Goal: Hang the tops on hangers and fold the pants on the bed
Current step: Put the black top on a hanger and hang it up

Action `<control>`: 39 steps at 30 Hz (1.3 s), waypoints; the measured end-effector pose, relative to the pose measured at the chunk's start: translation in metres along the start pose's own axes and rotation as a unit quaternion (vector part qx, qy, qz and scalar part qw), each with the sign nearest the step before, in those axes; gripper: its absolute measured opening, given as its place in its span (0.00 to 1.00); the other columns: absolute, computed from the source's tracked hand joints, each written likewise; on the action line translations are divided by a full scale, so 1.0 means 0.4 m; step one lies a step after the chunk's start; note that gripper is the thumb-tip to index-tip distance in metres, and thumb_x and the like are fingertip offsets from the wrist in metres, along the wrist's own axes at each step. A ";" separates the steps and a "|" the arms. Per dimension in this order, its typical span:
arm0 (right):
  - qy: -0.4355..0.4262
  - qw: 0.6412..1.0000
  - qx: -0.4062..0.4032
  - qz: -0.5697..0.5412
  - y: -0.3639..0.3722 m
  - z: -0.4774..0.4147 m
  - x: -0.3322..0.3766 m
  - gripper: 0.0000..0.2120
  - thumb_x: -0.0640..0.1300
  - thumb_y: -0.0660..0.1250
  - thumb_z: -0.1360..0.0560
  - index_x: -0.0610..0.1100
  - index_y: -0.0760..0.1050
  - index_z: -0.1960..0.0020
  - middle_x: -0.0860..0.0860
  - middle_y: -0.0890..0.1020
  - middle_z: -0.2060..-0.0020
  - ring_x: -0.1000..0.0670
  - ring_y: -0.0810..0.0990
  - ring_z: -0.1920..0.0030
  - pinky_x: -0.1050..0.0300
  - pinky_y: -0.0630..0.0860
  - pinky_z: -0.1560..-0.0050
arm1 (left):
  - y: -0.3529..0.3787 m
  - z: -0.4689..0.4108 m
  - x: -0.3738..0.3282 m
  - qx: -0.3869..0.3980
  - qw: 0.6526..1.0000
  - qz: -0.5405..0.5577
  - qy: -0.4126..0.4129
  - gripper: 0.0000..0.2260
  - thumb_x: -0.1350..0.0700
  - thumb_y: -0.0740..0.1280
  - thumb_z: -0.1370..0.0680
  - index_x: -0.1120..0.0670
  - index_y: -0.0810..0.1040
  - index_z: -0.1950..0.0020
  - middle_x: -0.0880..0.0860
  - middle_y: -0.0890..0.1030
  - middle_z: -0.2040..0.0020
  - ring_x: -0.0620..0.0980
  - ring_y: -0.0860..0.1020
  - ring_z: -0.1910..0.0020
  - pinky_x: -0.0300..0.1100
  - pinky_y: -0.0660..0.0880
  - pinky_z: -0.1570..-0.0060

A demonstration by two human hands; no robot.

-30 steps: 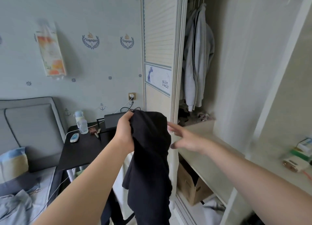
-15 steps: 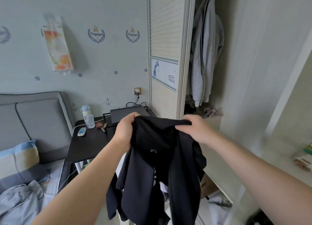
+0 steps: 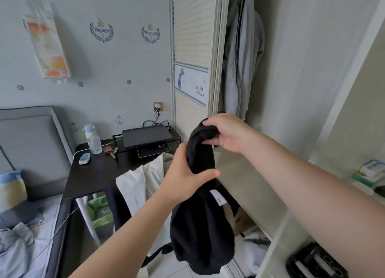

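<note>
A black garment (image 3: 200,232) hangs bunched in front of me, a white label showing on its side. My right hand (image 3: 227,133) grips its top end, fingers curled over the cloth. Lower down, my left hand (image 3: 185,173) wraps around its narrow middle. A grey top (image 3: 242,54) hangs inside the open wardrobe behind. The bed (image 3: 41,232) lies at the lower left with a grey-blue garment (image 3: 12,244) crumpled on it.
A black side table (image 3: 98,173) holds a bottle, a remote and a dark device on a rack. White and dark clothes (image 3: 141,186) drape over something below my hands. The wardrobe shelf (image 3: 245,179) and sliding door (image 3: 193,48) stand close to the right.
The garment was spread wide between both hands; now it is gathered into a narrow bundle. My right hand moved up to its top, my left slid down to its middle.
</note>
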State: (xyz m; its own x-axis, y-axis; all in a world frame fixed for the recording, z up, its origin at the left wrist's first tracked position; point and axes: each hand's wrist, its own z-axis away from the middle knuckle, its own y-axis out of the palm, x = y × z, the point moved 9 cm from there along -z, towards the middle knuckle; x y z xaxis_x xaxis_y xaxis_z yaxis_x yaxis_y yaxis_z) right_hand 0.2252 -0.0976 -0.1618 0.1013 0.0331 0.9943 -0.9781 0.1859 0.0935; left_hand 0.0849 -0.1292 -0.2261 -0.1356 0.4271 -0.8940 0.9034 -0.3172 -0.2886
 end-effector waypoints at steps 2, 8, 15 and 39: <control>0.018 1.000 0.004 -0.009 -0.006 0.000 -0.006 0.04 0.31 0.65 0.22 0.36 0.75 0.55 0.41 0.80 0.63 0.49 0.84 0.70 0.54 0.82 0.69 | -0.036 -0.019 -0.005 -0.077 0.997 -0.025 -0.002 0.10 0.52 0.74 0.24 0.44 0.77 0.46 0.43 0.81 0.56 0.42 0.79 0.54 0.37 0.75 0.54; 0.036 0.998 -0.034 -0.032 -0.075 0.010 -0.033 0.04 0.35 0.68 0.22 0.37 0.77 0.55 0.41 0.80 0.61 0.49 0.82 0.71 0.61 0.76 0.74 | -0.100 -0.087 -0.049 -0.116 0.990 -0.075 0.020 0.10 0.63 0.63 0.21 0.50 0.81 0.51 0.48 0.81 0.62 0.47 0.77 0.62 0.41 0.72 0.61; -0.141 0.943 0.113 0.278 -0.022 0.035 -0.040 0.39 0.56 0.78 0.35 0.61 0.67 0.28 0.57 0.72 0.27 0.59 0.68 0.28 0.58 0.65 0.30 | -0.056 -0.153 -0.099 0.057 0.998 0.001 0.003 0.07 0.49 0.72 0.24 0.52 0.84 0.54 0.56 0.85 0.60 0.48 0.80 0.62 0.47 0.79 0.58; -0.096 0.995 0.015 0.029 -0.110 0.028 -0.090 0.09 0.40 0.70 0.21 0.48 0.80 0.42 0.50 0.87 0.48 0.49 0.86 0.48 0.50 0.83 0.56 | 0.030 0.105 0.443 0.150 0.892 0.156 -0.397 0.25 0.31 0.64 0.23 0.53 0.79 0.48 0.50 0.74 0.65 0.47 0.70 0.70 0.40 0.70 0.67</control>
State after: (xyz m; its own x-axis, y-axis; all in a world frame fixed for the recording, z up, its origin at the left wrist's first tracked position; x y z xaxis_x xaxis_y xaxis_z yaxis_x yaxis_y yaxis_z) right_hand 0.2626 -0.1181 -0.2012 0.0112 -0.1450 0.9894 -0.9865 0.1602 0.0346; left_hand 0.0546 -0.0929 -0.4022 -0.2493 -0.4173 -0.8739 0.8143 -0.5788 0.0440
